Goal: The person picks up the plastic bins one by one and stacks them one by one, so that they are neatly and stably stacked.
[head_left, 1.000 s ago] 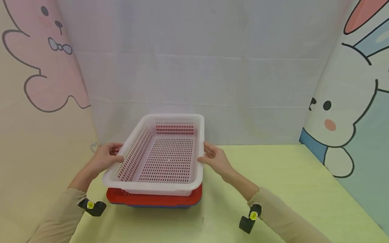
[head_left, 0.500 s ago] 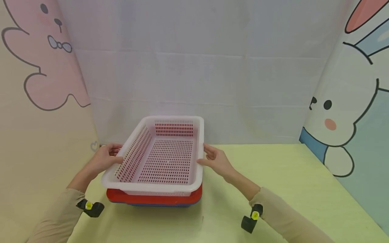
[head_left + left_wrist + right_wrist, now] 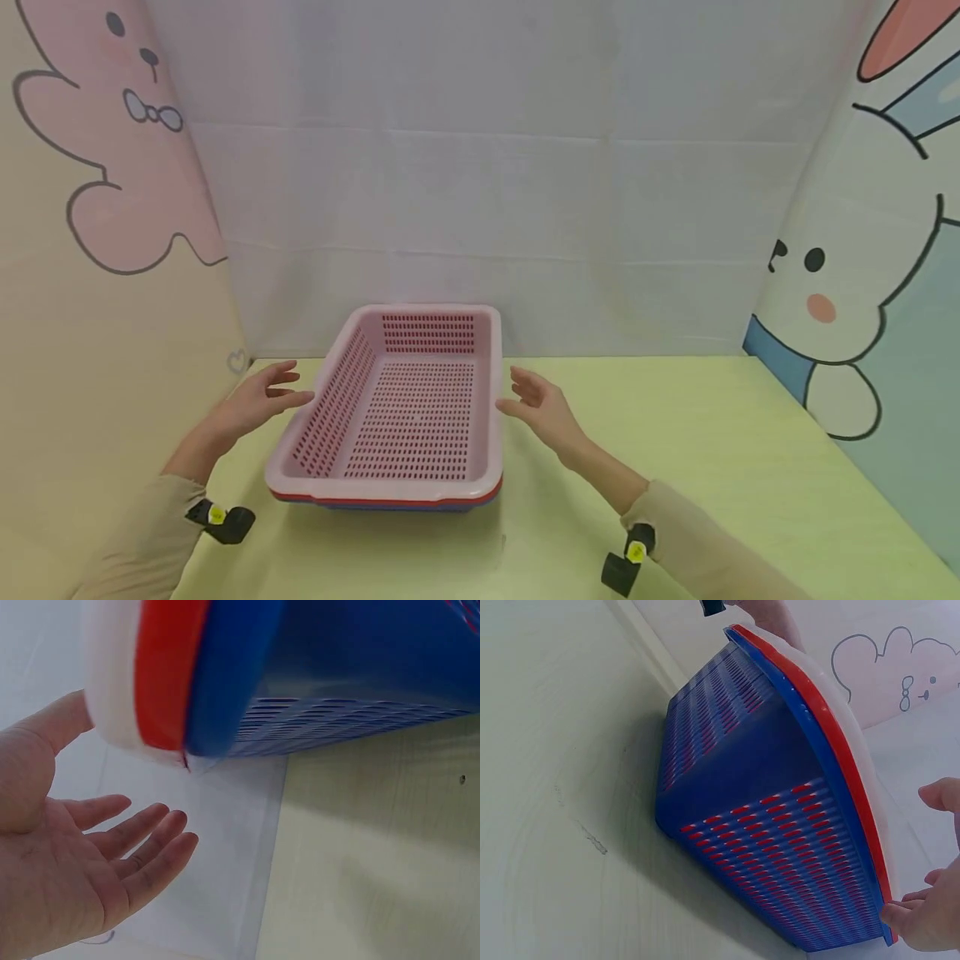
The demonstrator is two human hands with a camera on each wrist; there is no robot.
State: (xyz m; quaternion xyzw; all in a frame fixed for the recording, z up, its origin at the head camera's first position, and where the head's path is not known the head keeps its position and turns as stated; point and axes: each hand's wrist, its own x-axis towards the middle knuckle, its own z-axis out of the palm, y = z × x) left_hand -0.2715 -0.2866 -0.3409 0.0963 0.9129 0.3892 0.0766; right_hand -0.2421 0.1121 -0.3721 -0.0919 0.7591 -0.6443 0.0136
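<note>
A white perforated plastic basket (image 3: 417, 490) sits nested on top of a stack at the table's left half. Beneath it show the rims of a red basket (image 3: 845, 757) and, lowest, a blue basket (image 3: 742, 765). At the stack's left side my left hand (image 3: 251, 404) has its fingers spread and relaxed, thumb tip overlapping the white rim in the head view. My right hand (image 3: 546, 415) is just off the right rim, fingers loosely bent and thumb toward the edge. Neither hand grips anything.
The baskets stand on a pale yellow-green table (image 3: 675, 442). A white sheet (image 3: 480, 167) closes off the back. Side panels with a pink cartoon bear (image 3: 142, 200) and a white rabbit (image 3: 847, 292) stand left and right.
The white basket has sunk down into the red one, so only a thin red edge shows now. Both hands have let go of its rim and drawn slightly apart from it.
</note>
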